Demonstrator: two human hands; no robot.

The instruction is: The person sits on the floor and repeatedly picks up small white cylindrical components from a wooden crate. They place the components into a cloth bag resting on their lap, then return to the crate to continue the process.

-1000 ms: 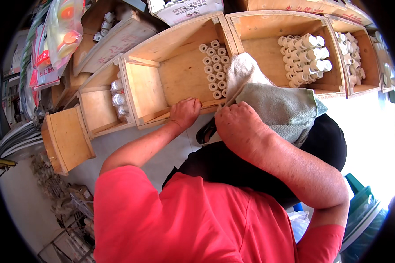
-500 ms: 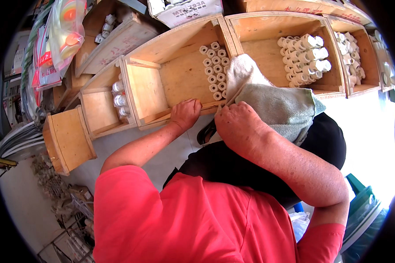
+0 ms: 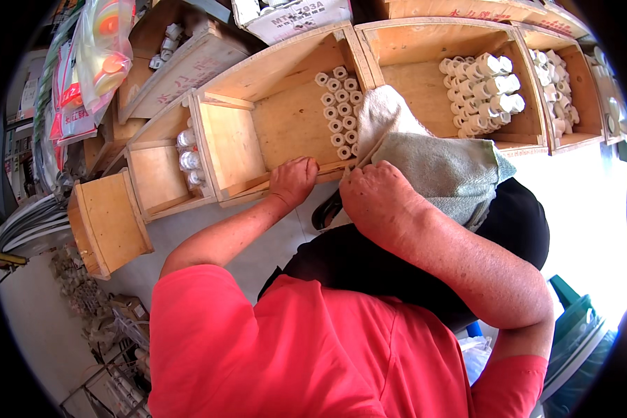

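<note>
My left hand [image 3: 295,179] is closed over the front edge of a wooden box [image 3: 272,132], fingers curled on the rim. Inside that box, white ring-ended pipe fittings [image 3: 339,110] stand packed in rows along its right side. My right hand [image 3: 377,194] is closed in a fist near the box's front right corner, gripping a grey-green cloth [image 3: 439,167]. One pale end of the cloth lies up over the divider; the rest drapes across my knee. The fingertips of my right hand are hidden beneath it.
To the right, another wooden box [image 3: 404,90] holds stacked white pipe fittings [image 3: 484,94], with more boxes beyond. At the left are a small wooden box [image 3: 115,219] and hanging plastic bags [image 3: 94,70]. Coiled grey-white tubing [image 3: 28,226] lies below the bags. A green bin [image 3: 571,327] stands at lower right.
</note>
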